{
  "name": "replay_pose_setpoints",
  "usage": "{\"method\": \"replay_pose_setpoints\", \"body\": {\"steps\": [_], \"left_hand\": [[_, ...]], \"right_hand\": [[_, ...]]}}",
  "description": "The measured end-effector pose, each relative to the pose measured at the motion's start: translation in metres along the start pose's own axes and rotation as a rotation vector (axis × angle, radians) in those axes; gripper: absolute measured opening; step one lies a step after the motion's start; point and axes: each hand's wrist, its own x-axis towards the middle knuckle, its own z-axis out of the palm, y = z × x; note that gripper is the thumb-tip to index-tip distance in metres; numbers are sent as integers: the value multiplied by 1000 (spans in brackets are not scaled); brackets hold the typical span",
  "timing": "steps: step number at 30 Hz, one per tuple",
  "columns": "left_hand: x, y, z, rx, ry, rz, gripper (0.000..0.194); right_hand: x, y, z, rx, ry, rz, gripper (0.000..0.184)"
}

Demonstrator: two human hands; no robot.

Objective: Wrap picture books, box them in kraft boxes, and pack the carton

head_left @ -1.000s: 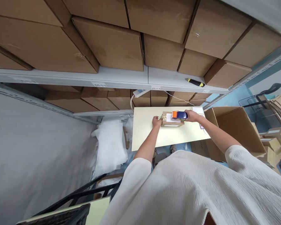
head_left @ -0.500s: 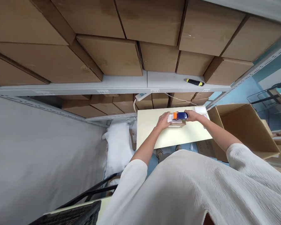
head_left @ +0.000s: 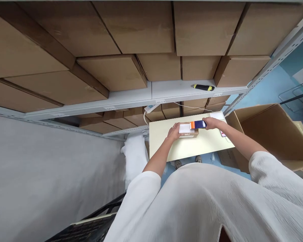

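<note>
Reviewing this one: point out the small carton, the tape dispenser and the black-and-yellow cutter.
Small carton (head_left: 189,134), head view: front side.
Tape dispenser (head_left: 199,124), head view: blue body.
Black-and-yellow cutter (head_left: 203,87), head view: black handle.

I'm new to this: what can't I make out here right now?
All in the head view:
- Small box: left end, hidden by the left hand.
- Blue-and-orange tool: its grip, covered by the right hand.
- Phone: screen contents, too small.
- Shelf tag: lettering, too blurred.
- Large open carton: far side, cut off by the right edge.
</note>
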Motion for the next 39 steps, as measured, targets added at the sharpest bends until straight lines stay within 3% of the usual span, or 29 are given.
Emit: {"method": "replay_pose_setpoints", "body": {"steps": [7, 12, 22, 30, 39], "left_hand": [[2, -3, -1, 0, -23, -29, 107], [3, 0, -3, 16, -46, -38, 103], [1, 6, 0, -13, -37, -66, 102], [-1, 8, 2, -9, -47, -83, 99], [1, 8, 7, -44, -36, -93, 99]], "right_hand": [[-40, 98, 24, 63, 5, 62, 40], [-45, 125, 49, 128, -17, 112, 45], [-18, 95, 75, 56, -86, 172, 54], [13, 49, 70, 0, -112, 179, 61], [30, 16, 69, -29, -32, 203, 63]]}}
